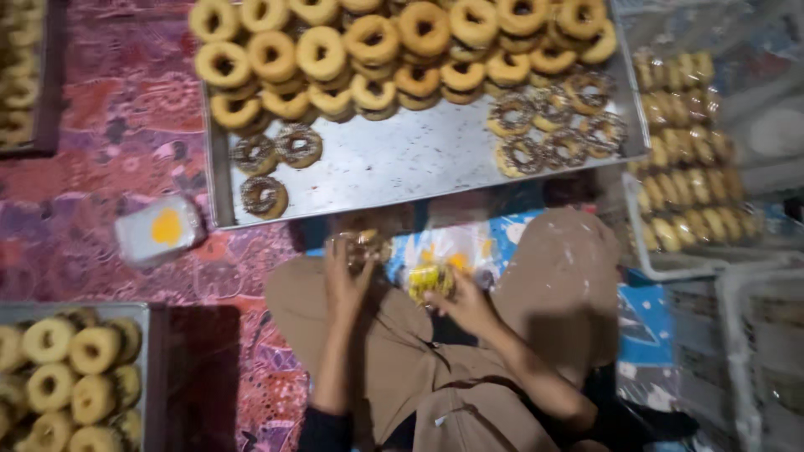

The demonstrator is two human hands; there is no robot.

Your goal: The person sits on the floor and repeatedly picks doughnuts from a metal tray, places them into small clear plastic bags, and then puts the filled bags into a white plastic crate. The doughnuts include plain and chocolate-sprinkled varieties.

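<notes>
Both grips are closed around small things above the person's lap. Left hand [346,276] holds a doughnut in clear wrap [365,245], with fingers curled over it. Right hand [463,305] pinches a small yellow packet [430,280]; motion blur hides what is inside. Just beyond the knees lies a metal tray [402,163] on the patterned floor mat [109,125], with plain doughnuts [368,50] at its far side and chocolate-sprinkled doughnuts [557,125] to the right. At the right, stacked bagged doughnuts [687,159] are blurred behind plastic.
</notes>
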